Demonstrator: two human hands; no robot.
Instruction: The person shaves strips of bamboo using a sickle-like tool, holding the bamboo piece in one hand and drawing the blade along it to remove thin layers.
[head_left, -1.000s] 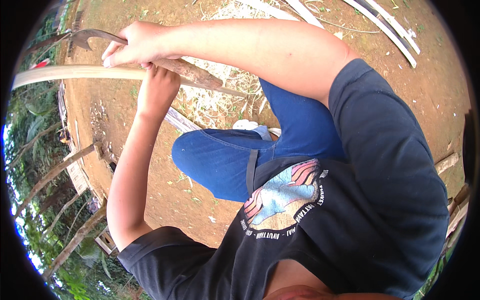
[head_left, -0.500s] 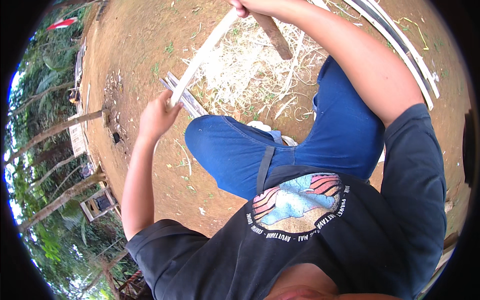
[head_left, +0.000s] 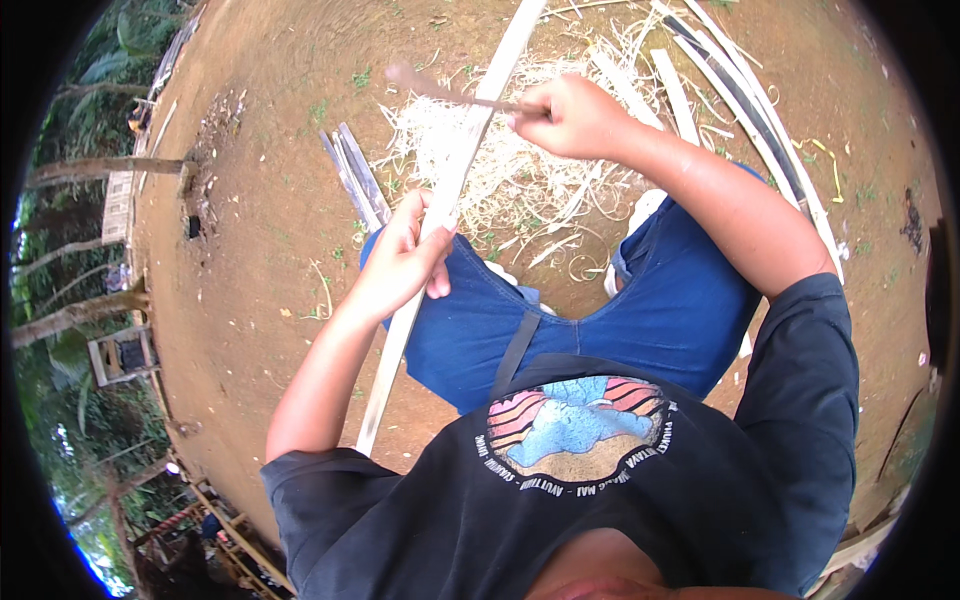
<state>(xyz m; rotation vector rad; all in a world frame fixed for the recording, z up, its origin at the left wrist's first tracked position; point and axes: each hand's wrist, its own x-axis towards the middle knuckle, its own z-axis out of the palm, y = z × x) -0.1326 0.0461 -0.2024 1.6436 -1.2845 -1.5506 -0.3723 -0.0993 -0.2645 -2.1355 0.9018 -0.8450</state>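
Observation:
My left hand [head_left: 408, 255] is closed around a long pale bamboo strip [head_left: 462, 160]. The strip slants from the top edge of the view, over my left thigh, down toward my left sleeve. A long, thin brown tool, knife-like in outline [head_left: 445, 93], is gripped in my right hand [head_left: 575, 115]. It points left and crosses the strip in the view, above my left hand; whether it touches the strip I cannot tell. Its far end is blurred by motion. Under both hands, a heap of pale curly shavings [head_left: 540, 190] lies on the ground between my knees.
Grey split pieces [head_left: 355, 175] lie beyond my left knee. Long curved strips, dark and pale [head_left: 745, 95], stretch along the ground at right, near a yellow cord [head_left: 828, 165]. My blue-trousered legs [head_left: 640, 310] are spread below the hands. Trees and a small wooden frame [head_left: 122, 355] stand at far left.
My left hand has moved right and nearer my body, now farther along the strip. My right hand came down from the top edge, off the strip's far part, and the tool swung to point left.

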